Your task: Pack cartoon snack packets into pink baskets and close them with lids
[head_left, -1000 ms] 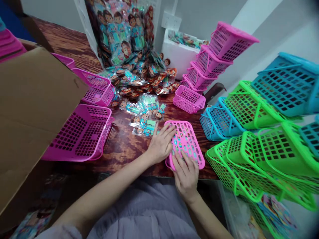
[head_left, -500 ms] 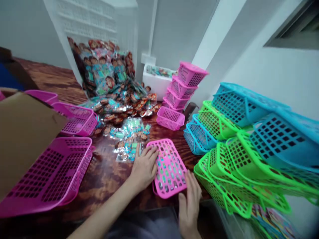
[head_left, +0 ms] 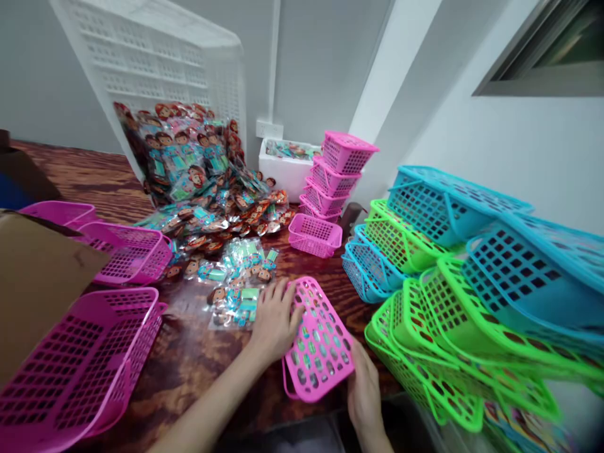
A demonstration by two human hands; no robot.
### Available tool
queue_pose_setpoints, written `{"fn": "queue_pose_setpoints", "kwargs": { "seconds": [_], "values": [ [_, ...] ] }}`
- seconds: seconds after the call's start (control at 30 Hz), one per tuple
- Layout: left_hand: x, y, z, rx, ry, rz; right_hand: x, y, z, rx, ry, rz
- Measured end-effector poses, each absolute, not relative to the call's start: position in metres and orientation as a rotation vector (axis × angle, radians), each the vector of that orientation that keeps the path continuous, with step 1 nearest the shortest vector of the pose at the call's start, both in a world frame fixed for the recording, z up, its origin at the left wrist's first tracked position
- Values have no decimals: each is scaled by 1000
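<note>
A small pink basket (head_left: 323,352) lies in front of me, topped by a flat lid with oval holes. Green and blue printed contents show through the holes. My left hand (head_left: 276,321) grips its left edge, thumb over the lid. Against the right edge presses my right hand (head_left: 365,393), its fingers running along the side and partly hidden. The basket's thin handle sticks out at the lower left. Just left of my left hand lie clear packets (head_left: 236,305) with printed cartoon figures.
Large magenta baskets (head_left: 141,365) and a cardboard flap (head_left: 42,277) are on the left. Behind are a heap of packets (head_left: 212,214), a white crate (head_left: 146,56), a white box (head_left: 285,170) and stacked pink baskets (head_left: 330,182). Green baskets (head_left: 425,352) and blue baskets (head_left: 514,264) are piled right.
My view has shifted, so the scene sits lower. The lidded basket has turned and tipped slightly, showing more of its handle. My right hand has closed in along its right edge.
</note>
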State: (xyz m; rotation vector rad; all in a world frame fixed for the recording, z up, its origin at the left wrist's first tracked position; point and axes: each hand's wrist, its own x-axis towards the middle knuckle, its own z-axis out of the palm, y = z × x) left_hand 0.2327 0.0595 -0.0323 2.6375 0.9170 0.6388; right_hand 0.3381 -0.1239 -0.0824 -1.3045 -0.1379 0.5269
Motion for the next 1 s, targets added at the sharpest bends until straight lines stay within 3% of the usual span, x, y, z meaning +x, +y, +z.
{"fn": "queue_pose_setpoints", "kwargs": {
  "seconds": [0.33, 0.73, 1.0],
  "values": [
    [293, 129, 8, 2447, 841, 271, 354, -113, -62, -1265, -217, 667],
    [322, 151, -32, 2177, 613, 190, 366, -104, -59, -1350, -201, 690],
    [319, 144, -21, 2278, 509, 213, 407, -60, -37, -1909, -790, 737]
  ]
}}
